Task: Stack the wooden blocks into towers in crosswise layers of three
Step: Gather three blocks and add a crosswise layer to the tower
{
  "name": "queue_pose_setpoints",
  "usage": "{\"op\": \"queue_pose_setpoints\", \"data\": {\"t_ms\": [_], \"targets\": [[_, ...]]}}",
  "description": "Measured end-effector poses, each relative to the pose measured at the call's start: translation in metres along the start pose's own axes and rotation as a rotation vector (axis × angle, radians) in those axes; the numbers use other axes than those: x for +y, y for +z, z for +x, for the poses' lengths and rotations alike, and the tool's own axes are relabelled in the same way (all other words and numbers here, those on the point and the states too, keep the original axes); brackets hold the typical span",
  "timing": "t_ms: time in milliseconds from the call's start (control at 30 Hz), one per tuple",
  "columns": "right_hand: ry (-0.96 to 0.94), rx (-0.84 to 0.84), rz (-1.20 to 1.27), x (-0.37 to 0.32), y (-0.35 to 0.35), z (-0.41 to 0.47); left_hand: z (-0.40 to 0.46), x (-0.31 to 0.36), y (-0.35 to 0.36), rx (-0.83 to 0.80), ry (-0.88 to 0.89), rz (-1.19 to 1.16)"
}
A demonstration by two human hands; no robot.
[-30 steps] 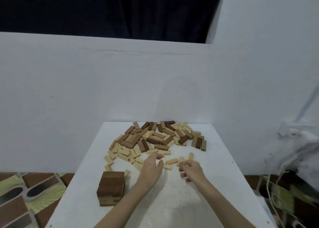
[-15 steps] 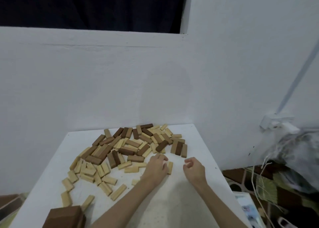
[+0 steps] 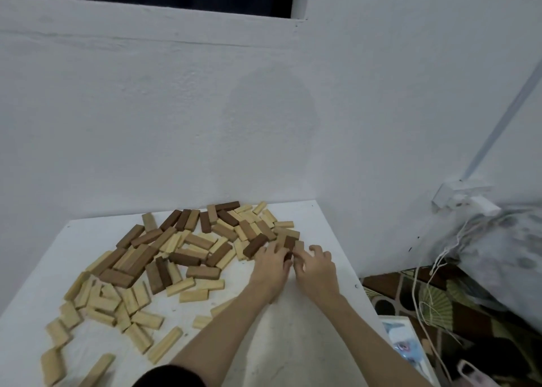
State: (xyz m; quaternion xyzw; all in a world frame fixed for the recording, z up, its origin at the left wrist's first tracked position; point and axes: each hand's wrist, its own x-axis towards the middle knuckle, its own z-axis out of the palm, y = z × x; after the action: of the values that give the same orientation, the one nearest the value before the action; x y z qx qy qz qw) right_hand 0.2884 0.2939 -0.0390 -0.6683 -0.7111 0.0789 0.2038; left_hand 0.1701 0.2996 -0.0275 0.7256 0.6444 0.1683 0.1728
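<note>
Head view (the only one): wooden blocks (image 3: 181,257), light and dark mixed, are scattered flat over the far and left parts of the white table (image 3: 296,345). Both hands are brought together at the right edge of the pile. The left hand (image 3: 271,265) is laid over a dark block (image 3: 254,246) w/ fingers spread and fairly straight; no closed grip is seen. The right hand (image 3: 315,265) is curled, its fingers (image 3: 297,256) pinched narrowly around a small cluster, approx. two or three blocks (image 3: 290,243) stood side by side; the exact contact is blocked by the knuckles.

Handling, as judged: blocks are taken to be light, rigid, smooth-faced, so slipping is likely if squeezed at corners. Best held across the long side faces, thumb vs. fingers, near mid-length.

Hidden/unclear: no tower is in frame. Block count under the hands cannot be told. The table's near-left corner is cut off; a dark shape (image 3: 170,376) at the bottom edge is unidentifiable. Clutter and cords (image 3: 434,272) at right are blurred.
</note>
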Motion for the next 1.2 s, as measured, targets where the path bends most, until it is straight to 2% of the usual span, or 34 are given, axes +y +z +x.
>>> {"op": "queue_pose_setpoints", "data": {"t_ms": [100,267,400,500,633,800,867,933,1033,1200], "targets": [[-0.028,0.062,0.023,0.004,-0.007,-0.005,0.002,0.002,0.003,0.047,-0.053,-0.045],[0.128,-0.012,0.154,0.012,-0.011,-0.008,0.005,0.008,0.000,0.025,-0.092,0.044],[0.267,0.041,0.400,0.017,-0.015,-0.012,-0.001,0.015,-0.003,-0.008,-0.076,-0.084],[0.387,0.041,0.617,0.013,-0.021,-0.017,-0.020,0.016,-0.010,0.046,0.001,-0.212],[0.597,-0.079,0.947,-0.003,-0.038,-0.029,-0.054,0.008,-0.019,0.114,0.050,-0.333],[0.668,-0.161,1.210,-0.023,-0.035,-0.058,-0.106,-0.011,-0.029,0.071,0.039,-0.390],[0.695,-0.212,1.224,-0.031,-0.032,-0.070,-0.129,-0.019,-0.033,0.032,0.040,-0.386],[0.648,-0.289,1.116,-0.044,-0.027,-0.083,-0.151,-0.029,-0.036,-0.007,0.033,-0.368],[0.514,-0.349,0.899,-0.065,-0.021,-0.098,-0.175,-0.047,-0.041,-0.036,-0.005,-0.312],[0.316,-0.386,0.842,-0.095,-0.017,-0.115,-0.200,-0.069,-0.058,-0.067,-0.066,-0.297]]}}
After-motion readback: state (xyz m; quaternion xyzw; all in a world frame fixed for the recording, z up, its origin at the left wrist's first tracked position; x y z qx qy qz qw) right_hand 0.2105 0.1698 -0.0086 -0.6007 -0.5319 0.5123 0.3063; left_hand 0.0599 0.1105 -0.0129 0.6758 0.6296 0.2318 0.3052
